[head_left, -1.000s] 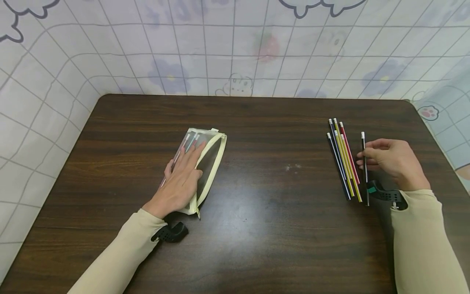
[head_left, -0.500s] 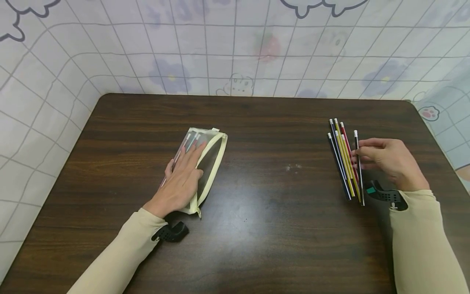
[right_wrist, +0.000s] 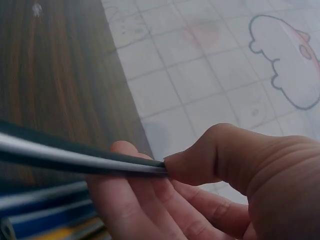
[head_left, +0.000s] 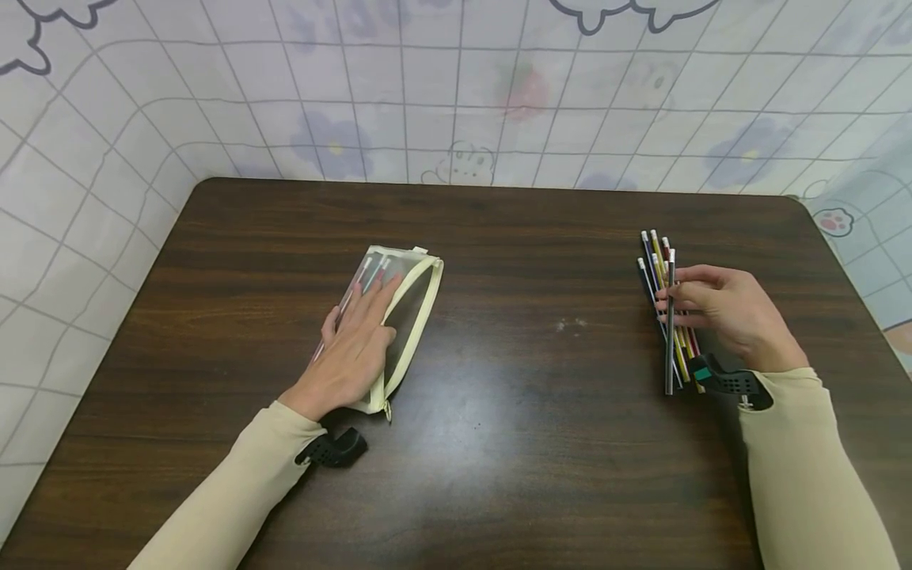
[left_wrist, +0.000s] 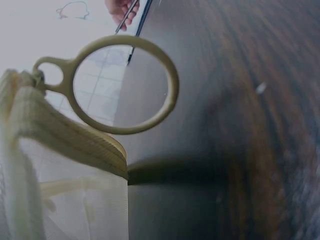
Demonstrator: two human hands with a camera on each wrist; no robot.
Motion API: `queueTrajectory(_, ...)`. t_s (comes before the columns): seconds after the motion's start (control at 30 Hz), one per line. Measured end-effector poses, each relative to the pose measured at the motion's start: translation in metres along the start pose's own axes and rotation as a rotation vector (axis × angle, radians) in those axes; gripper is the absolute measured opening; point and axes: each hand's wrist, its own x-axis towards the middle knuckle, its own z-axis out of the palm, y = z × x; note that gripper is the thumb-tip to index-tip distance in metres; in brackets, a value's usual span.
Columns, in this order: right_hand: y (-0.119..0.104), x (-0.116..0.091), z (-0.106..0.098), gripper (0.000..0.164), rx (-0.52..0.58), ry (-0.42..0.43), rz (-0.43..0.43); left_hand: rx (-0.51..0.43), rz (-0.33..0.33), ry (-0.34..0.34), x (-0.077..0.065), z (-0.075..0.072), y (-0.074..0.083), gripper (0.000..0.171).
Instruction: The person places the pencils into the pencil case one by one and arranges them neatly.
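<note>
A dark pencil with a white eraser end [head_left: 670, 332] is pinched between the thumb and fingers of my right hand [head_left: 734, 313]. It is held over a bundle of pencils [head_left: 651, 277] in blue, yellow and red, partly hidden by the hand. In the right wrist view the pinched pencil [right_wrist: 75, 157] looks black with a silvery stripe. My left hand [head_left: 349, 348] lies with fingers stretched out on a see-through pencil pouch [head_left: 416, 317] with cream edging. Pencils show inside the pouch, under the fingers. The pouch's ring-shaped zipper pull [left_wrist: 172, 85] appears large in the left wrist view.
Both hands work over a dark wooden table [head_left: 499, 443]. Behind it hangs a white grid-patterned cloth [head_left: 456, 79], which also runs along the left side. Small pale specks [head_left: 570, 324] mark the tabletop between pouch and pencils.
My right hand has moved left with the dark pencil, from beside the bundle to over it. The left hand stays on the pouch.
</note>
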Motion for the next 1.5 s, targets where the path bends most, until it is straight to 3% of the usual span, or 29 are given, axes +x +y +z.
queueTrajectory(0.33,-0.008,0.000,0.015,0.062,0.037,-0.012,-0.023,0.007,0.003,0.000,0.000,0.000,-0.001,0.067)
queueTrajectory(0.63,-0.010,0.002,0.029,0.054,0.251,-0.060,-0.084,0.004,0.010,-0.002,0.000,0.000,-0.002,0.066)
queueTrajectory(0.9,-0.018,0.000,0.041,0.055,0.346,-0.115,-0.091,-0.003,0.004,0.001,-0.001,-0.001,-0.001,0.066)
queueTrajectory(1.5,-0.031,-0.001,0.074,0.048,0.454,-0.192,-0.111,-0.007,-0.007,-0.003,0.000,-0.001,-0.001,0.067)
